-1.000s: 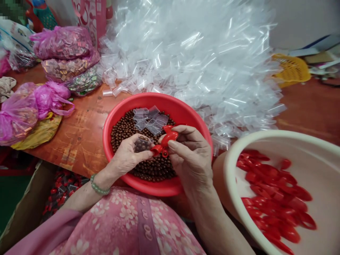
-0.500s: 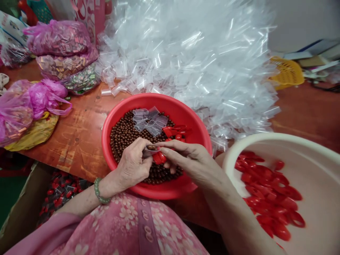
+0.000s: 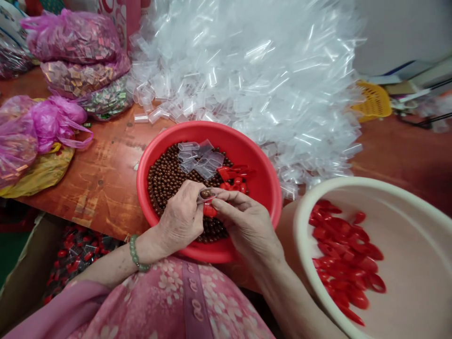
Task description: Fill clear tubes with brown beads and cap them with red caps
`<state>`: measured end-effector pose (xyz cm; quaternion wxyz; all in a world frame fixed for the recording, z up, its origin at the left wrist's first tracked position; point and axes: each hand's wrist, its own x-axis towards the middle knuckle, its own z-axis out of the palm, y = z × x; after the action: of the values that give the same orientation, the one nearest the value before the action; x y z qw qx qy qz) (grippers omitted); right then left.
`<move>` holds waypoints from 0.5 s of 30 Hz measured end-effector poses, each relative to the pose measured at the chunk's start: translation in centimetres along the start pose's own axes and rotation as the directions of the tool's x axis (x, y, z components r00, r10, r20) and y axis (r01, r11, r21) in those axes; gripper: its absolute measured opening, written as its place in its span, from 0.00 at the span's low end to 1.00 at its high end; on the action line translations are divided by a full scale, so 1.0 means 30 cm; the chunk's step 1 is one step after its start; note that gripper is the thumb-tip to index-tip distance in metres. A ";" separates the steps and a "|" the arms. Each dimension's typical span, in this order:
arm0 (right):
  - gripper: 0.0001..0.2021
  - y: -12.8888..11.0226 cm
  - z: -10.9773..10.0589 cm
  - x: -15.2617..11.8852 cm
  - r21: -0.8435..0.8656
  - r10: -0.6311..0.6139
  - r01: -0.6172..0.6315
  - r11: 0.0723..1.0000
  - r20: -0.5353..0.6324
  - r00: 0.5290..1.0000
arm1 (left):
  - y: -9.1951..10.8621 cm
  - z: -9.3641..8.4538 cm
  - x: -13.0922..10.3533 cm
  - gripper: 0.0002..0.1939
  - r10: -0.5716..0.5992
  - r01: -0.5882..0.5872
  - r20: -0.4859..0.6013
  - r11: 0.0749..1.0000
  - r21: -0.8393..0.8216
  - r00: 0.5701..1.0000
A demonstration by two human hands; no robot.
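Note:
Over the red basin [image 3: 274,188], my left hand [image 3: 181,213] is closed round a small clear plastic sleeve [image 3: 202,199]. A brown bead [image 3: 205,193] shows at the sleeve's open mouth. Just below the mouth is a glossy red plastic piece [image 3: 209,210], partly covered by my fingers. My right hand [image 3: 250,223] pinches the sleeve's right edge with thumb and forefinger; its other fingers are curled and partly hidden. Many brown beads [image 3: 164,174] fill the basin. On them lie several loose clear sleeves [image 3: 206,162] and red pieces [image 3: 236,175].
A large heap of clear sleeves [image 3: 247,80] covers the table behind the basin. At right stands a cream tub [image 3: 300,230] holding red pieces [image 3: 342,259]. Pink bags [image 3: 76,40] sit at left, above a box of red-and-clear pieces [image 3: 76,256]. A yellow basket [image 3: 376,100] lies far right.
My hands have tilted the sleeve, so its mouth and the bead show more plainly. My right hand has shifted slightly left and turned. The camera view has shifted a little.

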<state>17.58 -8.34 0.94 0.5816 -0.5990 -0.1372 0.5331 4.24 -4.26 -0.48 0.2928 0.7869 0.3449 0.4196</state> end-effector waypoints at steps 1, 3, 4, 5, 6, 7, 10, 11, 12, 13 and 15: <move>0.16 0.008 0.004 -0.005 0.006 -0.004 0.004 1.000 -0.008 1.000 | 0.001 0.001 -0.002 0.12 0.008 -0.008 -0.010 1.000 0.021 1.000; 0.15 0.018 0.010 -0.019 -0.001 -0.006 0.006 1.000 -0.005 1.000 | 0.003 0.003 -0.005 0.11 0.023 -0.022 -0.014 0.998 0.062 1.000; 0.15 0.021 0.011 -0.028 -0.012 0.001 -0.001 1.000 0.003 1.000 | 0.004 0.004 -0.007 0.11 0.032 -0.031 -0.008 0.997 0.076 0.999; 0.15 0.022 0.013 -0.037 -0.023 0.009 -0.009 1.000 0.014 1.000 | 0.004 0.006 -0.008 0.10 0.041 -0.041 -0.002 0.996 0.083 0.999; 0.15 0.022 0.015 -0.046 -0.034 0.012 -0.011 0.999 0.024 1.000 | 0.003 0.007 -0.009 0.10 0.044 -0.044 0.001 0.996 0.083 0.999; 0.15 0.023 0.016 -0.055 -0.044 0.009 -0.008 0.999 0.031 0.999 | 0.001 0.008 -0.010 0.10 0.040 -0.040 0.004 0.996 0.074 0.999; 0.14 0.024 0.013 -0.066 -0.060 -0.027 0.029 0.998 0.043 0.999 | -0.007 0.002 -0.005 0.09 -0.017 0.018 0.045 1.000 -0.024 0.999; 0.14 0.025 0.007 -0.063 -0.069 -0.046 0.049 0.996 0.048 0.998 | -0.010 -0.004 -0.001 0.09 -0.057 0.064 0.083 0.994 -0.085 0.995; 0.14 0.024 -0.001 -0.058 -0.082 -0.069 0.073 0.994 0.051 0.996 | -0.013 -0.013 0.005 0.09 -0.112 0.134 0.137 0.978 -0.161 0.984; 0.14 0.022 -0.012 -0.051 -0.096 -0.100 0.104 0.990 0.050 0.994 | -0.014 -0.024 0.012 0.09 -0.174 0.223 0.201 0.941 -0.253 0.964; 0.13 0.011 -0.035 -0.037 -0.127 -0.199 0.200 0.971 0.023 0.980 | -0.016 -0.053 0.029 0.09 -0.284 0.425 0.348 0.785 -0.451 0.894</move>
<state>17.83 -9.89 0.93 0.5917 -0.6158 -0.2337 0.4648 3.07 -3.02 0.31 0.6094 0.6477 0.3208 0.3258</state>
